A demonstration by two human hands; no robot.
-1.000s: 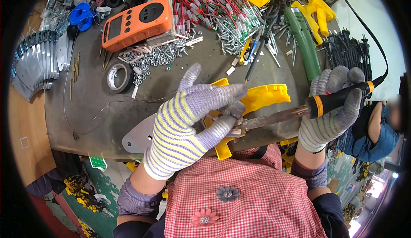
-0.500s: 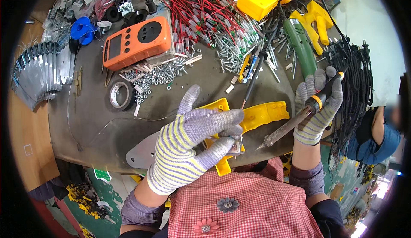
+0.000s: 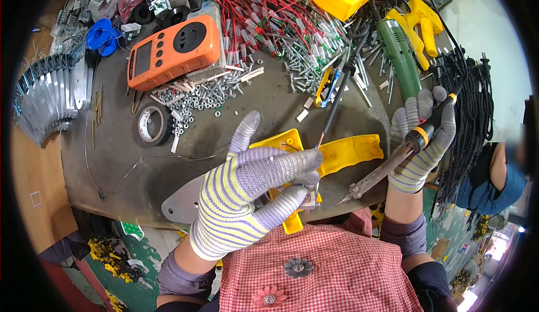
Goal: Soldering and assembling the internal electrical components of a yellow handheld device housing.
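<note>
My left hand [image 3: 241, 191], in a striped knit glove, is closed at the fingertips around the end of a black cord [image 3: 336, 101]. The cord slants down from the upper right, and its thin coppery wire end shows at my fingers. Under that hand lies an open yellow plastic housing [image 3: 355, 153], partly covered by it. A small pale part [image 3: 309, 201] shows below my fingertips, its kind unclear. My gloved right hand [image 3: 421, 155] grips a soldering iron [image 3: 387, 166] by its dark handle. Its tip points down-left, apart from the housing.
An orange meter with a socket [image 3: 174, 51], a tape roll [image 3: 152, 125] and loose nuts [image 3: 193, 101] lie beyond my left hand. Screws [image 3: 309, 65] and red wires [image 3: 252, 11] are heaped farther back. A green power tool [image 3: 398, 56] and black cords [image 3: 463, 104] lie right; a metal plate [image 3: 178, 201] lies left.
The view has shifted slightly. Both hands keep their grips, and the soldering iron stays in nearly the same pose beside the housing.
</note>
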